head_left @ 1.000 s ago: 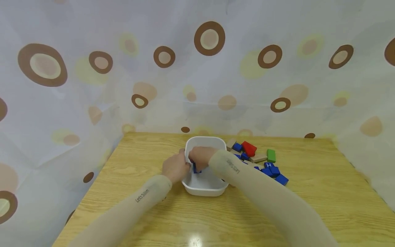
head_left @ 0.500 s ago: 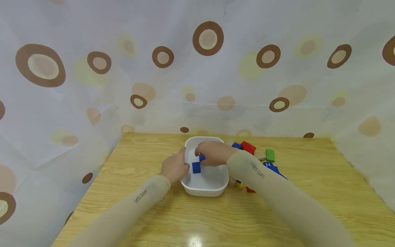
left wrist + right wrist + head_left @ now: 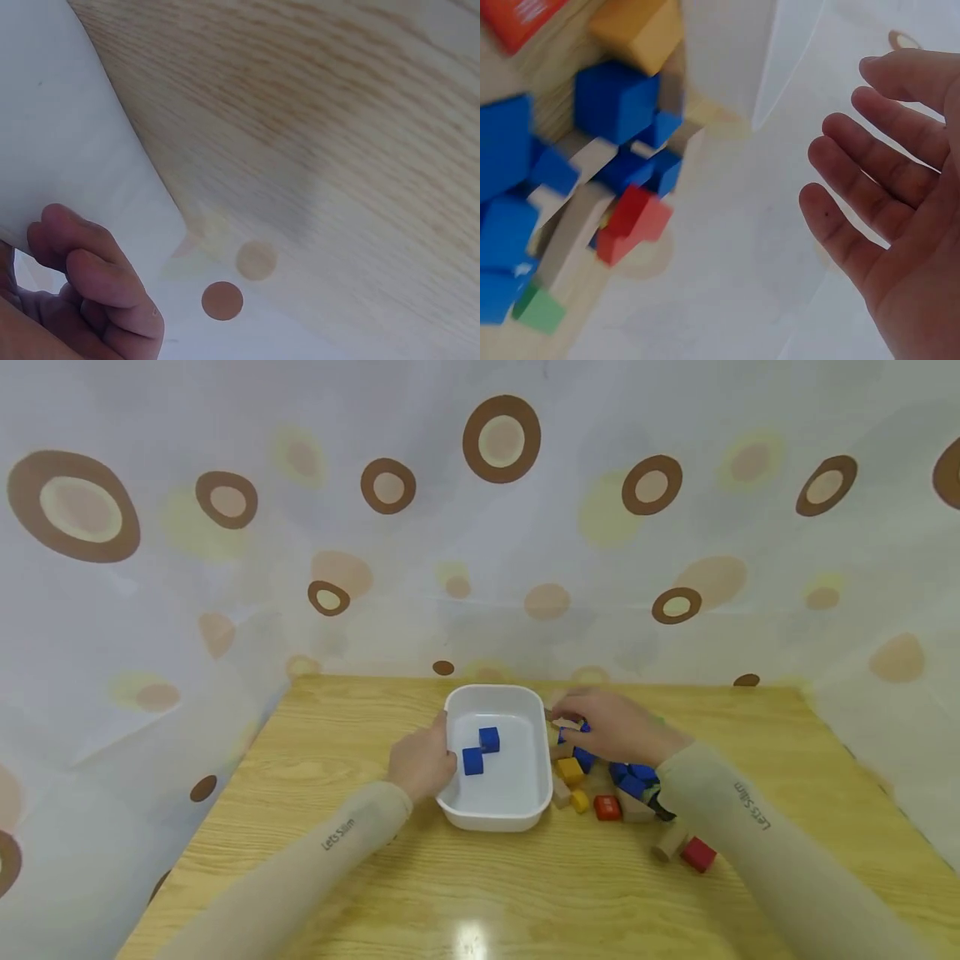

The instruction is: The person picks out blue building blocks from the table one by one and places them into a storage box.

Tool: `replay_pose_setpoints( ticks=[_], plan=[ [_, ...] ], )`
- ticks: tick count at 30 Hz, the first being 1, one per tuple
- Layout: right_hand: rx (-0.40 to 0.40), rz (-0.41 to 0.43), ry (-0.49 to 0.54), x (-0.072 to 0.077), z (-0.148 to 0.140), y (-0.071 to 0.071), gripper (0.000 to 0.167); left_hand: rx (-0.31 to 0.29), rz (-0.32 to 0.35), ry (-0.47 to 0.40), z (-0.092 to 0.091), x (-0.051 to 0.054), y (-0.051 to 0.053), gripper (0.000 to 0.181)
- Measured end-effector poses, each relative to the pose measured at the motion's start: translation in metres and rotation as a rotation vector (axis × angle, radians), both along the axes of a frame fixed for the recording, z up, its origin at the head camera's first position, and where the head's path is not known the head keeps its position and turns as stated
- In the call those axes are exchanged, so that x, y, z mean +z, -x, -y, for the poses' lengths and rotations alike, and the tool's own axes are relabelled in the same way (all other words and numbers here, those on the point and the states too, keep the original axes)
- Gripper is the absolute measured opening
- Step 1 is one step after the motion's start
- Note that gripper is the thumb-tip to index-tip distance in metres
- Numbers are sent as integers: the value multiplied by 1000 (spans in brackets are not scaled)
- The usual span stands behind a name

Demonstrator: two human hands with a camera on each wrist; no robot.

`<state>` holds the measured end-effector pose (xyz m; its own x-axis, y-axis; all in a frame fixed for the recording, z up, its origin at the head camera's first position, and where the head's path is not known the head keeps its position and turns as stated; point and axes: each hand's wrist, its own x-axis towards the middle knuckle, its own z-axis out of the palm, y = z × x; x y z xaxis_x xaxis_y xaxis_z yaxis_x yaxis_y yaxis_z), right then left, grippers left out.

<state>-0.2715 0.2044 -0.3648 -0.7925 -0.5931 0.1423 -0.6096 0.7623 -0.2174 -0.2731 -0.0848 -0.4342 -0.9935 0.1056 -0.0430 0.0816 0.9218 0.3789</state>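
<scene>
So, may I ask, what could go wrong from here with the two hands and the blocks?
The right hand is over closely crowded blocks, so picking one might knock its neighbours aside.

The left hand holds the white rectangular tub at its side; a sudden tug could perhaps make the two blue cubes inside slide.

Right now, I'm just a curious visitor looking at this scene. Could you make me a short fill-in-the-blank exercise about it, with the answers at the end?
1. The white tub contains exactly ____ blue blocks.
2. The hand gripping the tub is the person's ____ hand.
3. The loose blocks outside the tub lie on the person's ____ side of it.
4. In the right wrist view, the other hand is holding ____.

Missing words: two; left; right; nothing.
</scene>
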Motion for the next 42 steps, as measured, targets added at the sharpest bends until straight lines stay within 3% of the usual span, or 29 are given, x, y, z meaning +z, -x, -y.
replay_pose_setpoints(
  ticks=[11,21,33,42],
  plan=[
    [-87,120,-35,-8,-58,-16,19,-3,2,9,1,0,-2,68],
    [-106,156,-117,-13,-95,-37,26,-6,7,14,2,0,-1,69],
    [-149,276,-154,-35,-112,-53,35,-18,11,-1,3,-1,-3,68],
    [-181,250,-182,-48,-110,-61,41,-3,29,2,2,-1,-3,68]
  ],
)
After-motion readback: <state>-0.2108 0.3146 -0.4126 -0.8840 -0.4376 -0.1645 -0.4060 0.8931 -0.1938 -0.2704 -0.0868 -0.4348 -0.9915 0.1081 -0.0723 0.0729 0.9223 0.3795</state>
